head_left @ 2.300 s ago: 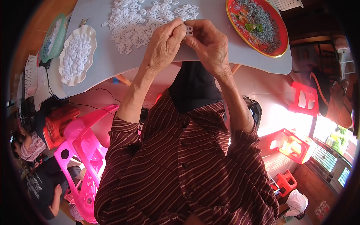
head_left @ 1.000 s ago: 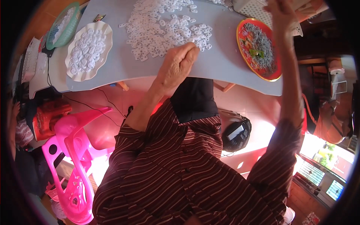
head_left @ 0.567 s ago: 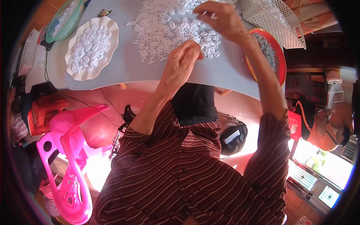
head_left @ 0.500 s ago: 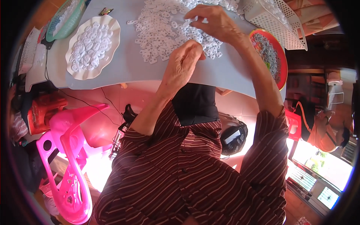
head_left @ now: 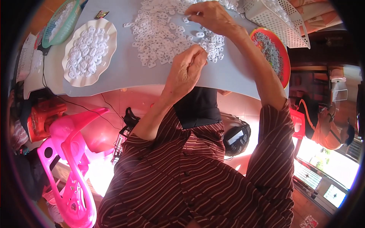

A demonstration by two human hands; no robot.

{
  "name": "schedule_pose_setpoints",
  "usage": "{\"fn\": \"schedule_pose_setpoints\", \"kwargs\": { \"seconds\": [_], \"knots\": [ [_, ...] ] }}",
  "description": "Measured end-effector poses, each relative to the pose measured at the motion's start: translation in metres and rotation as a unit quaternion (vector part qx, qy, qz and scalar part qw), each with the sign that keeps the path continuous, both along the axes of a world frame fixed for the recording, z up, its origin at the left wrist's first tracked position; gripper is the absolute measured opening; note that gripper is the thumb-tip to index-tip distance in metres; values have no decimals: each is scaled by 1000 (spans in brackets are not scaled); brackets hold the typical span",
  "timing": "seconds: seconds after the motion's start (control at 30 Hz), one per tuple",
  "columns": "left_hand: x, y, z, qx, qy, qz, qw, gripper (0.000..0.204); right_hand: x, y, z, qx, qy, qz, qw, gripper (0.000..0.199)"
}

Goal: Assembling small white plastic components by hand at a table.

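A wide heap of small white plastic pieces with holes (head_left: 156, 34) spreads over the grey table. My left hand (head_left: 188, 66) is closed at the near edge of the heap, fingers curled together; whatever it may hold is hidden. Above the heap's right part is my right hand (head_left: 215, 17), its index finger and thumb reaching left, slightly apart. No piece shows between them. A loose white piece (head_left: 200, 34) lies just below that hand, between the main heap and a smaller cluster of pieces (head_left: 213, 45).
To the left are a scalloped cream dish (head_left: 110, 47) of white pieces and a green basket (head_left: 48, 38). A red-rimmed plate (head_left: 288, 62) of small grey metal parts and a white perforated basket (head_left: 266, 19) stand right. A pink plastic chair (head_left: 68, 152) is beside the table's left.
My right hand has shifted slightly up and left over the heap. My left hand stays closed and sits slightly lower. The whole view has shifted a little.
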State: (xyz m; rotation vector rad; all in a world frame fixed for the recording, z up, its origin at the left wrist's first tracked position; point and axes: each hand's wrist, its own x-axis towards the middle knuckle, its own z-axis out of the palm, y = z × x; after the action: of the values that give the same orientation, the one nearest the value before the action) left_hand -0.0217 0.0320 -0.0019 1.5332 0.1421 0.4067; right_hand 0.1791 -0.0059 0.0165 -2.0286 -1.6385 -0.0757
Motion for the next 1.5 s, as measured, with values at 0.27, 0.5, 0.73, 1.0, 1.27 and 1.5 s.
{"fn": "schedule_pose_setpoints", "kwargs": {
  "seconds": [0.27, 0.5, 0.73, 1.0, 1.27, 1.5],
  "knots": [
    [-2, 0, 1, 4, 9, 20, 1000, 23, 3, 32, 2, -115, -107, 52, 986, 18],
    [1, -2, -3, -7, 3, 30, 1000, 24, 2, 34, 2, -149, -131, 41, 979, 22],
    [2, -5, 0, -13, -3, 30, 999, 24, -6, 24, 9, -132, 29, 16, 991, 12],
    [-1, -6, 5, -15, 18, 23, 999, 24, 2, 17, 1, -74, 32, -1, 997, 12],
    [0, -4, 0, 8, -2, 28, 1000, 24, -3, 24, 4, -150, 44, -7, 988, 15],
    [-1, -4, 0, -7, 3, 24, 1000, 23, -11, 26, 17, -207, 11, -2, 978, 16]
  ]
}}
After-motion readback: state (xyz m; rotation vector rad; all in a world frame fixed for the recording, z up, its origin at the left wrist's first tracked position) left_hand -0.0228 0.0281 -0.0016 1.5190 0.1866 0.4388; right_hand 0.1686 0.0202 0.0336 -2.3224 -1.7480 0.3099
